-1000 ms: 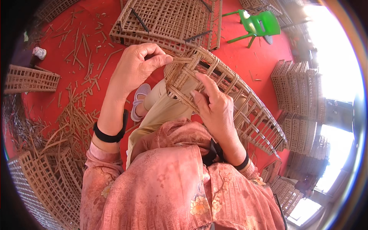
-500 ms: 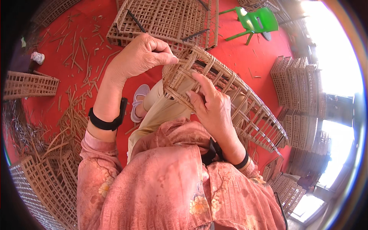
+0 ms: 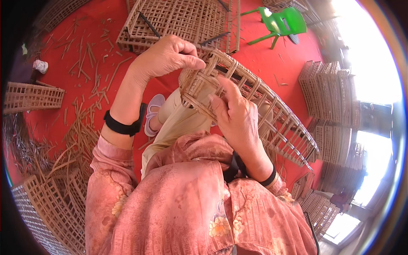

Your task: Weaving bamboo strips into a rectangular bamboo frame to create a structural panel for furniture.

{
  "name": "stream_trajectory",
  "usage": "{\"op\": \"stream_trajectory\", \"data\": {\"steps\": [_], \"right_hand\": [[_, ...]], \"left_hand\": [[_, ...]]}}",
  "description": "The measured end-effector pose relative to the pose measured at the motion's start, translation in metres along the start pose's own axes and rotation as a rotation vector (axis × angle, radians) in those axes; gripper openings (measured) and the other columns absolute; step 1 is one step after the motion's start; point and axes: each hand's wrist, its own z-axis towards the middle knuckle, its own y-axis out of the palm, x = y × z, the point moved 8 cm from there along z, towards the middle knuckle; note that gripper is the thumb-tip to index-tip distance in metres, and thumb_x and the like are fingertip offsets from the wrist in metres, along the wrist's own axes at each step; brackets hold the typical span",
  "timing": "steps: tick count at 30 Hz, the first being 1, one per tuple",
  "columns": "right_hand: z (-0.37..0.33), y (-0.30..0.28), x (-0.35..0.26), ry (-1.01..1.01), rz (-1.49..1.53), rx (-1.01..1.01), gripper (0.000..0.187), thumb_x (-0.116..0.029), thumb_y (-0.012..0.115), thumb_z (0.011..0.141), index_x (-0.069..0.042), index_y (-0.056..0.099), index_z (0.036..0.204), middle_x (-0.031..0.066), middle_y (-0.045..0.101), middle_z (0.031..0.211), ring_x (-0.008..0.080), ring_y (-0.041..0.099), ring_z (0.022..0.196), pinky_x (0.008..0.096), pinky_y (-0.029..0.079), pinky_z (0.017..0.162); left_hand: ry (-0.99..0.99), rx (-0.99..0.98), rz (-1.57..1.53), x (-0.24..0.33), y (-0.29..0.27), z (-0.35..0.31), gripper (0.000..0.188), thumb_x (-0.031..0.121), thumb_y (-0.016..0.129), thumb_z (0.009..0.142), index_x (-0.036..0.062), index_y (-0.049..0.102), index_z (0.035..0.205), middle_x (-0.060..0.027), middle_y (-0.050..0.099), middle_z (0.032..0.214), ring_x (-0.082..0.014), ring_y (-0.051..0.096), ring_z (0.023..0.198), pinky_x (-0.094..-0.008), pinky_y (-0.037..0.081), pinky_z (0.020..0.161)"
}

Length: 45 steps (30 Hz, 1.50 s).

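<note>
A brown woven wicker basket (image 3: 197, 88) with a long open-lattice side and a thick braided rim lies slantwise across my lap, its narrow end toward my hands. My left hand (image 3: 171, 57) is bent over the far corner of that end, thumb and fingers pinched together at the rim. What sits in the pinch is too small to make out. My right hand (image 3: 239, 117) is at the near side of the same end, its thumb and curled forefinger on the wicker strands. The other fingers of that hand are folded and partly hidden.
A larger woven wicker frame (image 3: 182, 25) with black bars stands ahead on the red floor (image 3: 140, 80). Beyond is a green plastic chair (image 3: 284, 22). Stacked wicker panels (image 3: 327, 93) rise at right; cut strips (image 3: 80, 123) and another basket (image 3: 34, 95) lie left.
My left hand has shifted slightly right along the basket's rim, still pinched. My right hand has moved only a little, and the basket stays on my lap.
</note>
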Motion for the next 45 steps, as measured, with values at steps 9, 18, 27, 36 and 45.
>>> {"op": "stream_trajectory", "data": {"steps": [9, 18, 27, 36, 45], "right_hand": [[0.035, -0.011, 0.004, 0.000, -0.132, 0.128, 0.023, -0.023, 0.064, 0.095, -0.002, 0.068, 0.102, 0.0198, 0.067, 0.070, 0.0370, 0.068, 0.067, 0.0433, 0.053, 0.064], [0.004, -0.057, 0.032, 0.269, 0.420, 0.136, 0.015, -0.013, 0.072, 0.089, 0.002, 0.069, 0.087, 0.0036, 0.061, 0.064, 0.0044, 0.055, 0.058, 0.0248, 0.043, 0.052], [-0.007, -0.048, 0.058, 0.238, 0.263, 0.126, 0.027, -0.024, 0.061, 0.096, 0.002, 0.070, 0.095, 0.0198, 0.066, 0.071, 0.0320, 0.068, 0.064, 0.0414, 0.052, 0.061], [0.015, -0.022, 0.064, 0.282, 0.094, -0.175, 0.024, -0.020, 0.056, 0.092, 0.002, 0.066, 0.092, 0.0239, 0.066, 0.071, 0.0419, 0.067, 0.074, 0.0515, 0.052, 0.071], [-0.021, -0.067, 0.042, 0.120, -0.115, 0.220, 0.024, -0.022, 0.060, 0.095, -0.002, 0.065, 0.081, 0.0189, 0.066, 0.070, 0.0374, 0.067, 0.067, 0.0458, 0.052, 0.063]], "left_hand": [[-0.003, -0.032, -0.185, -0.015, 0.010, 0.005, 0.025, 0.025, 0.082, 0.085, 0.0048, 0.070, 0.080, 0.0062, 0.058, 0.069, -0.0050, 0.052, 0.067, -0.0230, 0.043, 0.063], [0.390, 0.215, 0.081, 0.061, 0.023, -0.007, 0.023, 0.023, 0.072, 0.094, -0.0002, 0.072, 0.098, -0.0049, 0.067, 0.098, -0.0125, 0.061, 0.087, -0.0299, 0.049, 0.080], [0.045, 0.160, 0.056, 0.068, 0.044, -0.016, 0.016, 0.002, 0.068, 0.089, 0.0032, 0.066, 0.105, 0.0042, 0.060, 0.078, -0.0032, 0.052, 0.069, -0.0230, 0.045, 0.064], [0.059, 0.092, 0.164, 0.063, 0.062, -0.006, 0.015, 0.003, 0.070, 0.089, 0.0039, 0.064, 0.103, 0.0017, 0.062, 0.079, -0.0048, 0.056, 0.071, -0.0243, 0.047, 0.064], [0.311, 0.271, 0.330, 0.094, 0.076, -0.010, 0.014, 0.006, 0.069, 0.092, 0.0022, 0.067, 0.106, -0.0055, 0.067, 0.097, -0.0131, 0.062, 0.080, -0.0277, 0.050, 0.071]]}}
